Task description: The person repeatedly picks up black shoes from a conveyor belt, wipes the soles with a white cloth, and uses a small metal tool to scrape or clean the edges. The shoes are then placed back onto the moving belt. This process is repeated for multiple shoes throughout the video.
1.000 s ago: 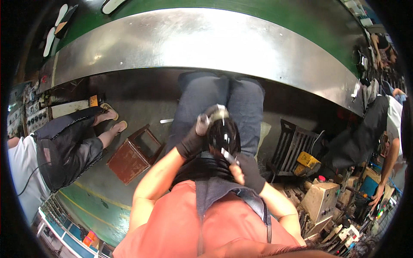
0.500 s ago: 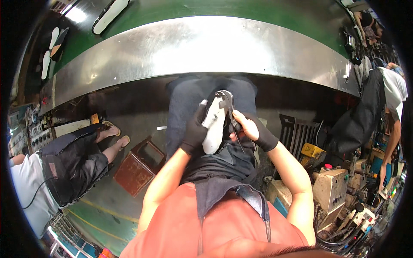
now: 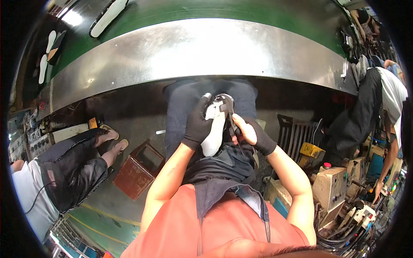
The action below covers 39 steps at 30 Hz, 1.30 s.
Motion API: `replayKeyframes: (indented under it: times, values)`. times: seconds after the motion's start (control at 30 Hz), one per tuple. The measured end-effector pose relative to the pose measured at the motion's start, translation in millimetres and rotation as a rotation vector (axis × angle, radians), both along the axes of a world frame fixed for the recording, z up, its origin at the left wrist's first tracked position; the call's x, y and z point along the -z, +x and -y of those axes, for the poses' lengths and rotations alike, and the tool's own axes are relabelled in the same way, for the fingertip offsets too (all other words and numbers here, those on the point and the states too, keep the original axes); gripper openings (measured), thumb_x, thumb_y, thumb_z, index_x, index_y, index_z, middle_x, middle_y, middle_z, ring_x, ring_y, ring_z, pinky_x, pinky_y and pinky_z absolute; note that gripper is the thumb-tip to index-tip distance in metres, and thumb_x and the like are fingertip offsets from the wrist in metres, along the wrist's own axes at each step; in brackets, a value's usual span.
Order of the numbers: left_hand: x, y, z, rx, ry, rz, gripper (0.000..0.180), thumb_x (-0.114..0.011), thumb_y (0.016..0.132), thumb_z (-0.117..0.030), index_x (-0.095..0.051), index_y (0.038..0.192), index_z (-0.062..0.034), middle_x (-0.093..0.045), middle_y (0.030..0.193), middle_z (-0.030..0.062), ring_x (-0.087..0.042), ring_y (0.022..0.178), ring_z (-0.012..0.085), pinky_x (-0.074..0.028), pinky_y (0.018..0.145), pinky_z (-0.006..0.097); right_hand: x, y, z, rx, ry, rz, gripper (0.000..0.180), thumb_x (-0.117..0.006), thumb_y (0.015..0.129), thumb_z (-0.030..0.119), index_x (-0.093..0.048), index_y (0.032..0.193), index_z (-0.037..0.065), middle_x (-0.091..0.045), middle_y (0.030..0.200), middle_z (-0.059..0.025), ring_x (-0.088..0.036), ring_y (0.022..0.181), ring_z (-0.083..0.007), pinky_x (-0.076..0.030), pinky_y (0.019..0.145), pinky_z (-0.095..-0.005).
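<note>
Left grip (image 3: pixel 198 125) clasps white sole (image 3: pixel 215 136) — pointing lengthwise forward — right grip (image 3: pixel 254 134) pinches dark strip (image 3: pixel 231 111).

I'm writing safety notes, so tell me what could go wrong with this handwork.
The white sole-shaped piece is held over the lap, off the metal-edged table, so it might slip if the left hand loosens. The right hand has bare fingertips at the dark curved piece, so they could get pinched.
</note>
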<state>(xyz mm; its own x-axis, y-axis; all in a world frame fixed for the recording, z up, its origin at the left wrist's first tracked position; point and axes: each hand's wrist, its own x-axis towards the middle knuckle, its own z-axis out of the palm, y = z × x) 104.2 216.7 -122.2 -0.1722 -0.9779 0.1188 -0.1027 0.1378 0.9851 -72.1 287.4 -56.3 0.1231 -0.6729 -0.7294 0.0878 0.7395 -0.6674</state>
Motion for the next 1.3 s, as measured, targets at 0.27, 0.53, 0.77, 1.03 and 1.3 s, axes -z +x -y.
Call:
replayKeyframes:
  times: [0.27,0.53,0.77,1.03,1.3]
  values:
    - [15,28,-36,0.189,0.06,0.248,0.069,-0.075,0.082,-0.023,-0.044,0.138,0.0049,-0.051,0.136,0.0249,-0.049,0.13,0.0309,-0.041,0.104,0.037,2,-7,10,0.059,0.031,0.107,0.049,-0.04,0.103,0.046,-0.061,0.112,0.003,-0.067,0.092,-0.007,-0.067,0.078,-0.0186,-0.056,0.072,-0.0336]
    - [25,23,-49,0.127,0.261,0.157,0.075,-0.074,0.08,-0.018,-0.039,0.14,0.0076,-0.047,0.14,0.0263,-0.046,0.132,0.0313,-0.039,0.107,0.035,10,-15,-1,-0.229,-0.396,-0.31,0.045,-0.046,0.101,0.039,-0.064,0.097,-0.001,-0.063,0.078,-0.0011,-0.055,0.074,-0.0123,-0.045,0.068,-0.0298]
    - [20,16,-62,0.143,0.227,0.249,0.073,-0.072,0.08,-0.012,-0.038,0.142,0.0056,-0.046,0.141,0.0257,-0.046,0.132,0.0325,-0.039,0.106,0.036,-40,-8,20,-0.936,-0.596,-0.99,0.049,-0.052,0.095,0.042,-0.067,0.077,-0.001,-0.063,0.069,-0.0217,-0.062,0.059,-0.0365,-0.049,0.055,-0.043]
    - [21,28,-54,0.181,0.179,0.285,0.074,-0.07,0.086,-0.022,-0.033,0.142,0.0093,-0.043,0.142,0.0289,-0.043,0.134,0.0343,-0.036,0.108,0.036,1,-26,47,-1.064,-0.864,-1.101,0.054,-0.05,0.095,0.047,-0.067,0.071,0.001,-0.063,0.064,-0.0194,-0.064,0.058,-0.0359,-0.051,0.055,-0.0426]
    - [-37,6,-13,0.147,0.763,-0.099,0.054,-0.038,0.102,-0.029,-0.029,0.145,0.0024,-0.044,0.142,0.0221,-0.044,0.132,0.0334,-0.035,0.108,0.036,-11,-41,51,-0.659,0.377,0.035,0.058,-0.047,0.097,0.051,-0.065,0.086,-0.003,-0.061,0.066,-0.0152,-0.065,0.057,-0.0234,-0.05,0.058,-0.0377]
